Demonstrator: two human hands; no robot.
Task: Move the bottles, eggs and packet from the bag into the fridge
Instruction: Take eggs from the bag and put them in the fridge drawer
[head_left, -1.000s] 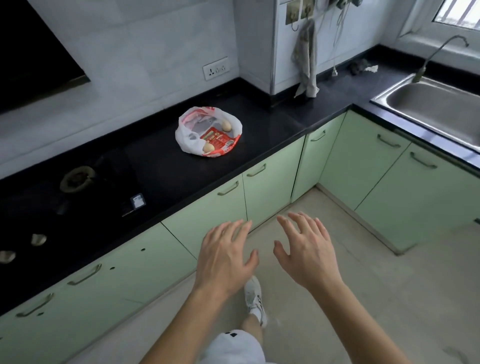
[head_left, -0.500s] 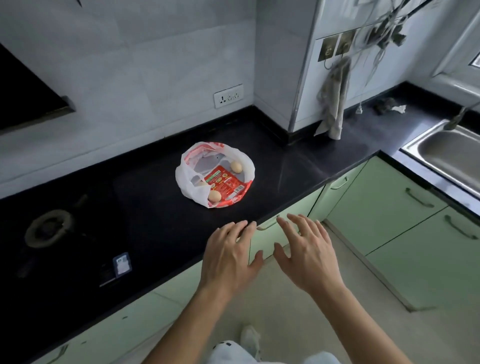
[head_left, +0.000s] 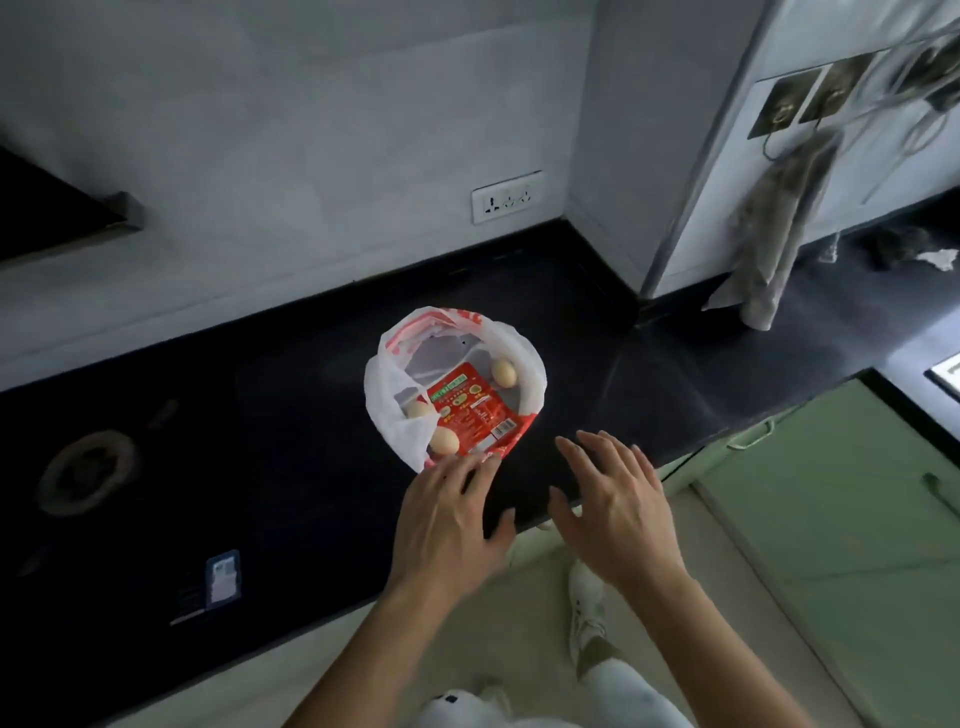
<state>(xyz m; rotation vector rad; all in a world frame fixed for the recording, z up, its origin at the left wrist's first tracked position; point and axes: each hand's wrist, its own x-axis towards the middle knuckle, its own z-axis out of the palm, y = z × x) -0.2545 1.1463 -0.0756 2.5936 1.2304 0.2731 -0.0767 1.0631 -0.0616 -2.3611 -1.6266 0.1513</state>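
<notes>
A white plastic bag (head_left: 392, 379) with red print lies open on the black counter (head_left: 291, 395). Inside it I see a red packet (head_left: 472, 408) and three eggs: one at the back right (head_left: 503, 372), one at the front (head_left: 444, 441), and one half hidden by the bag's fold (head_left: 417, 410). No bottles show. My left hand (head_left: 449, 525) is spread over the counter, fingertips at the bag's near edge. My right hand (head_left: 615, 512) hovers open to the bag's right, above the counter's front edge. Both hold nothing.
A gas burner (head_left: 85, 470) sits in the counter at the left, a small card (head_left: 223, 577) near the front edge. A wall socket (head_left: 506, 197) is behind the bag, a cloth (head_left: 774, 244) hangs at the right. Green cabinets (head_left: 831, 499) stand below right. The fridge is out of view.
I have stepped closer to the counter. Both hands have moved forward from in front of the cabinets to over the counter, the left one reaching the bag's edge.
</notes>
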